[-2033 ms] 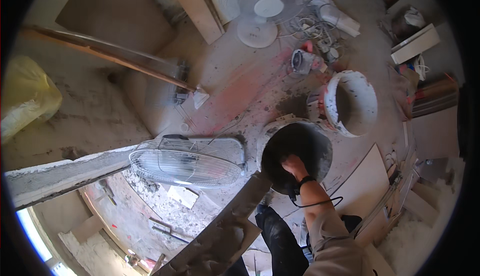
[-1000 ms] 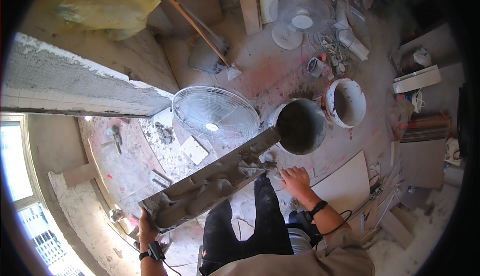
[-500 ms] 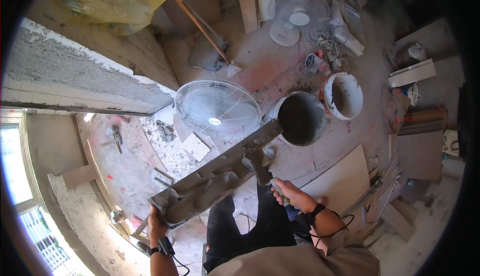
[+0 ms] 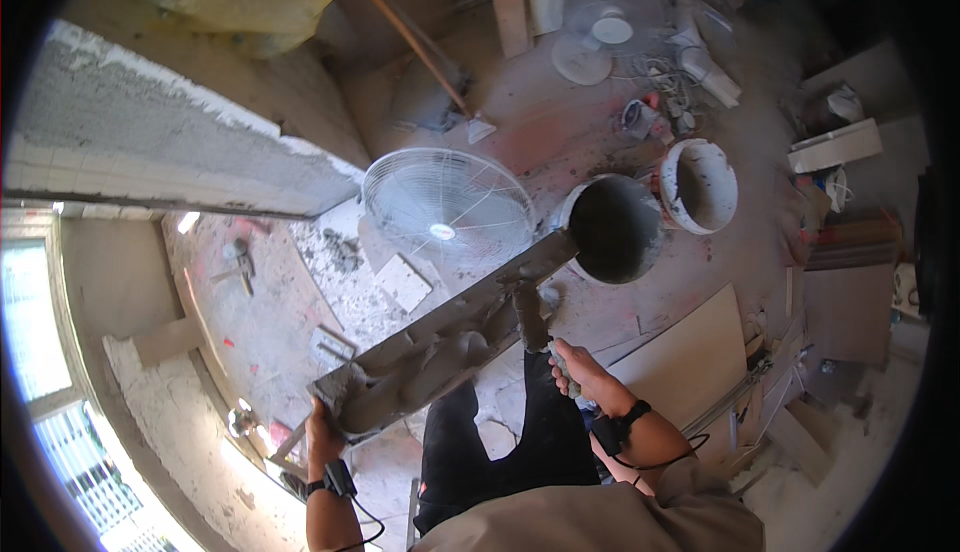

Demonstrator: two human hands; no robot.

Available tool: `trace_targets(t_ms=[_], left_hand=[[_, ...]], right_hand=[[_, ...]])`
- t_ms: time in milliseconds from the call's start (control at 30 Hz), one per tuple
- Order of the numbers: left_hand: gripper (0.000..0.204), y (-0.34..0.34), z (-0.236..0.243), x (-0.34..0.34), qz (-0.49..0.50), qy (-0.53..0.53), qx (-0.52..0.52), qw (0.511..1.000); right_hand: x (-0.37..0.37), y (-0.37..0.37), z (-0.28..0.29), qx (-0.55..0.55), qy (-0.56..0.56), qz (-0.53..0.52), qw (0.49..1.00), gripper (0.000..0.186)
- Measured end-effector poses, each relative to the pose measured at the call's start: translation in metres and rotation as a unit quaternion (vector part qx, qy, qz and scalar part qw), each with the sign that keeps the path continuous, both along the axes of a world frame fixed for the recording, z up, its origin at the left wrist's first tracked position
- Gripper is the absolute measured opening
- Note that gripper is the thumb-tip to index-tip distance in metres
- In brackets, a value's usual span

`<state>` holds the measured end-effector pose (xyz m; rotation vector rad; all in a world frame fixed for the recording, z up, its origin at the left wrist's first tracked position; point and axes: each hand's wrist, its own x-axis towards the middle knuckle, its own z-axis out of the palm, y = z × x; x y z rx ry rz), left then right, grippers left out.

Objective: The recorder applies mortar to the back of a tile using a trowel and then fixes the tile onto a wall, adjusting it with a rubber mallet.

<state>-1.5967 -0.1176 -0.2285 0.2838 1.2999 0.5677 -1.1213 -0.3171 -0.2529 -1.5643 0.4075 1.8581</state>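
Observation:
A long narrow grey board (image 4: pixel 545 257) slants across in front of me, smeared with lumpy wet mortar (image 4: pixel 450 360). My left hand (image 4: pixel 325 434) grips its near left end, fingers closed on the edge. The far right end meets the rim of a bucket (image 4: pixel 612 177) that is dark grey inside. In my right hand (image 4: pixel 583 372), closed round the handle, is a mortar-coated trowel (image 4: pixel 530 320). Its blade is at the board's near edge, towards the right end; whether it presses on the mortar I cannot tell.
Beyond the board stands a caged fan (image 4: pixel 445 207). A second, whitish bucket (image 4: pixel 728 187) is right of the first. Another fan (image 4: pixel 610 27) and tangled cables lie farther back. A half-plastered wall (image 4: pixel 150 132) juts in at left; a pale sheet (image 4: pixel 690 352) lies at right.
The trowel blade has turned and moved slightly to the right along the board's near edge. The view has shifted a little. My left hand keeps its grip.

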Motion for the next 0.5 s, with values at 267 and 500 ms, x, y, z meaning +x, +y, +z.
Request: trace_targets(t_ms=[267,500], left_hand=[[0.052,0.004,0.002,0.008,0.005,-0.014,-0.014,1.0],[0.053,0.003,-0.029,-0.014,0.014,-0.022,-0.012,1.0]], right_hand=[[-0.096,0.013,0.04,0.031,0.12,0.017,0.992,0.044],[-0.149,0.011,0.057,0.106,0.092,0.119,0.983,0.051]])
